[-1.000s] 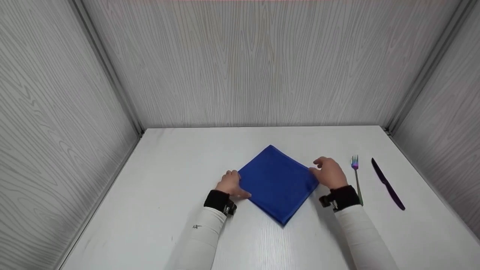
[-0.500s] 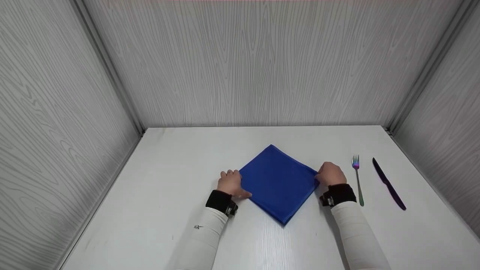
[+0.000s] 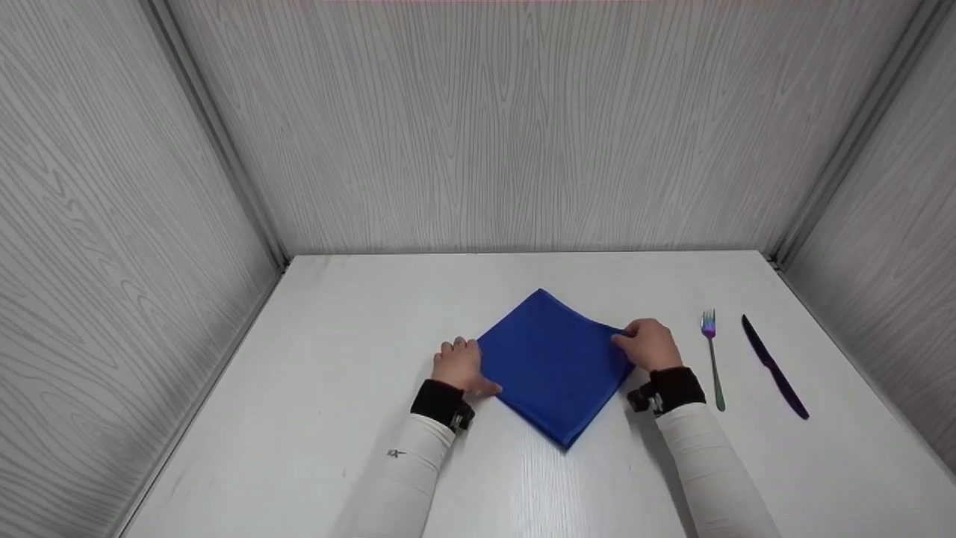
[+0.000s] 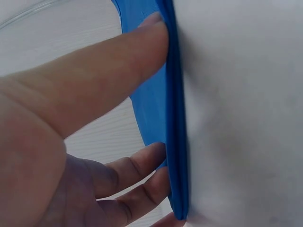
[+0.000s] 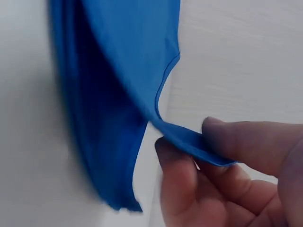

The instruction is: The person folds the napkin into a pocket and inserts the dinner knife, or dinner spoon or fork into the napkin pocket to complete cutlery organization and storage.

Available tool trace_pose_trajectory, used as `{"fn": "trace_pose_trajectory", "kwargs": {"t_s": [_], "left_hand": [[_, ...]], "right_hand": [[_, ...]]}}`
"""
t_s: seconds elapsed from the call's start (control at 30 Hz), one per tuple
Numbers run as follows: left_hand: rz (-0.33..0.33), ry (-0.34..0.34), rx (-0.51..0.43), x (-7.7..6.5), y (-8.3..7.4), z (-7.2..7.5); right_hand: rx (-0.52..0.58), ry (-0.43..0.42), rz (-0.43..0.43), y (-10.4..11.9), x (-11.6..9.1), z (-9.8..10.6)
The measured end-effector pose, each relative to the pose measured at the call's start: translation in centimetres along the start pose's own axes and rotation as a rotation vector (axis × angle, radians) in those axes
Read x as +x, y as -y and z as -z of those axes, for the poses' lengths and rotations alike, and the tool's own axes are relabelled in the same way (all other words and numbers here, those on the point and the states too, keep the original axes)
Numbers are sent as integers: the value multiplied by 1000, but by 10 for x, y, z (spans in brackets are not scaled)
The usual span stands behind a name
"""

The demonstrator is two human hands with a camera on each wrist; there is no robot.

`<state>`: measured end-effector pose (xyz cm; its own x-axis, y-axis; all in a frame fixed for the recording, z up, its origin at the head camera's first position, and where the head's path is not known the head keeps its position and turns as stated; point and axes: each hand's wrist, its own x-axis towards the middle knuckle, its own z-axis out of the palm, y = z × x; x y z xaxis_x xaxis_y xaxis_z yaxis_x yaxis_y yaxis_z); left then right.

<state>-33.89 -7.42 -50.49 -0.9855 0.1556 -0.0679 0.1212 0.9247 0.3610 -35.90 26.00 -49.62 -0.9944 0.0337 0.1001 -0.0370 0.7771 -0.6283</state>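
A blue cloth napkin (image 3: 553, 370), folded into a square, lies on the white table turned like a diamond. At its right corner, my right hand (image 3: 653, 346) pinches the upper layer between thumb and fingers. In the right wrist view this lifted napkin corner (image 5: 196, 144) stands apart from the layers beneath. My left hand (image 3: 458, 366) rests at the napkin's left corner with thumb and fingers spread. The left wrist view has the thumb (image 4: 113, 71) lying against the layered edge, while the other fingers touch the corner.
Right of my right hand lies a rainbow-coloured fork (image 3: 714, 366), tines pointing away. Beside it is a dark purple knife (image 3: 774, 368), lying at a slant. Grey wood-grain panels (image 3: 493, 134) enclose the white table (image 3: 336, 329) at the back and sides.
My right hand has come to the napkin's right corner, pinched the upper layer and drawn it slightly up and leftward. My left hand has hardly moved.
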Motion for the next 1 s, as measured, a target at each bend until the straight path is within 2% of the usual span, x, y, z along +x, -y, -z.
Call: {"fn": "trace_pose_trajectory", "kwargs": {"t_s": [0.13, 0.3, 0.5, 0.73, 0.87, 1.0], "left_hand": [[-5, -6, -9, -1, -1, 0], [-11, -4, -18, -1, -1, -1], [-21, -16, 1, -3, -12, -7], [-124, -32, 50, -13, -33, -17], [-192, -27, 108, -18, -40, -14], [-235, -51, 186, -21, -43, -9]], "right_hand": [[-15, 11, -2, 4, 0, -6], [-27, 51, -76, -4, 2, -7], [-21, 64, -140, -19, 3, 1], [-63, 45, -141, -44, 1, 22], [-60, 43, -147, -56, 0, 32], [-32, 66, -150, -61, 0, 38]]}}
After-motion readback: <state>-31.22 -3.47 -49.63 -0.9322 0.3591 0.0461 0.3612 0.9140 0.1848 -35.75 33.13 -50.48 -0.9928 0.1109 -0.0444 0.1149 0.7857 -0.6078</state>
